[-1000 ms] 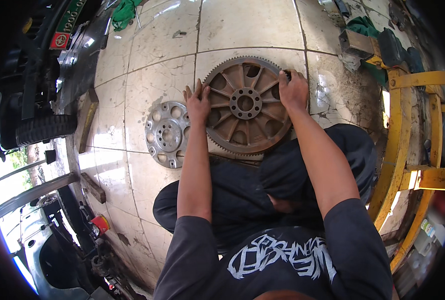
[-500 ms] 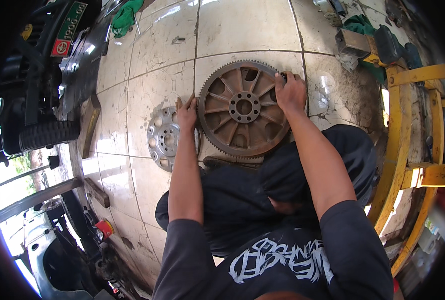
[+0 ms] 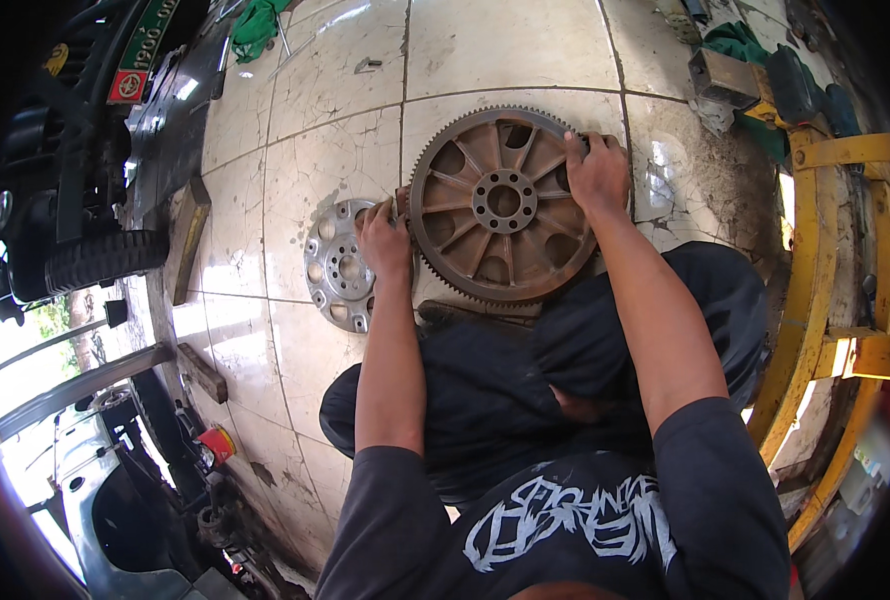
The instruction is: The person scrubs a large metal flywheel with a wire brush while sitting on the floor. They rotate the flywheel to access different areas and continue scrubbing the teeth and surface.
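A large rusty-brown flywheel with a toothed rim and spokes lies flat on the tiled floor before me. My right hand is bent over its upper right rim, fingers curled against the edge. Beside its left rim is my left hand, fingers bent, with a small dark shape at the fingertips that I cannot make out. Under and left of that hand lies a smaller silver metal disc with round holes, its right side partly covered by my hand and forearm.
A yellow metal frame stands on the right, near a metal block. Wooden blocks lie on the left beside a vehicle with a black tire. Behind are a green cloth and a small metal piece.
My left hand's fingers have gone from stretched forward to more bent beside the flywheel. The right hand stays at the rim. The whole view has shifted slightly.
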The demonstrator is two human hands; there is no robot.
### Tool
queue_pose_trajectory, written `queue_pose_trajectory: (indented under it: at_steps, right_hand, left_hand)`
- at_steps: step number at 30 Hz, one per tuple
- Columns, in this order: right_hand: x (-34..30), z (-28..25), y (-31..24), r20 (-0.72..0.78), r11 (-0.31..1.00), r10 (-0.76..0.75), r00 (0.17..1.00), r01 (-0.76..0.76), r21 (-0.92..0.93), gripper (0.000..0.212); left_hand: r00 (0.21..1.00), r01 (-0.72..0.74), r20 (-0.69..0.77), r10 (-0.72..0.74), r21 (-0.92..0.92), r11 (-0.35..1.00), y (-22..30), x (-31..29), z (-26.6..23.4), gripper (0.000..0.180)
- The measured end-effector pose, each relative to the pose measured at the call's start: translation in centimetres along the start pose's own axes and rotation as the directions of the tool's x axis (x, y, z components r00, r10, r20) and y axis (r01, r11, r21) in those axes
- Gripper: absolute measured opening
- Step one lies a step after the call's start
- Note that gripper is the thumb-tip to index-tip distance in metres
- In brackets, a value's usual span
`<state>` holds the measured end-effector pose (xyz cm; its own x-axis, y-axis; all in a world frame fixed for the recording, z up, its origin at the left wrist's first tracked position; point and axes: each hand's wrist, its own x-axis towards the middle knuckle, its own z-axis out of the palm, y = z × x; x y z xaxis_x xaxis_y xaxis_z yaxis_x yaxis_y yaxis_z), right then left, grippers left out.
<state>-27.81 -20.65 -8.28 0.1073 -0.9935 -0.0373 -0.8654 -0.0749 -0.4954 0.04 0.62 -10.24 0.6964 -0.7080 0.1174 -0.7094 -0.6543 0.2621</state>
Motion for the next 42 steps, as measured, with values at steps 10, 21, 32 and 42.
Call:
queue_pose_trajectory:
  at_steps: [10,21,32,42]
  right_hand:
    - [0.0,0.3,0.1,-0.001,1.000,-0.005,1.000,0.005,-0.015,0.059]
    - [0.8,1.2,1.6,-0.056,0.997,-0.081,0.995,0.081,0.005,0.065]
    - [0.8,1.5,1.5,-0.066,0.996,-0.088,0.994,0.090,0.019,0.061]
    - [0.6,0.8,0.8,-0.009,0.999,-0.045,0.999,0.044,-0.021,0.059]
  left_hand:
    - [0.953,0.281,0.161,-0.257,-0.155,0.947,0.4,1.7,-0.5,0.039]
    - [0.962,0.269,0.048,-0.267,-0.304,0.914,1.6,2.9,-4.8,0.045]
    - [0.998,0.062,0.036,-0.057,-0.147,0.987,5.1,1.7,-4.0,0.032]
    - [0.989,0.101,0.100,-0.108,0.070,0.992,6.0,1.1,-3.3,0.030]
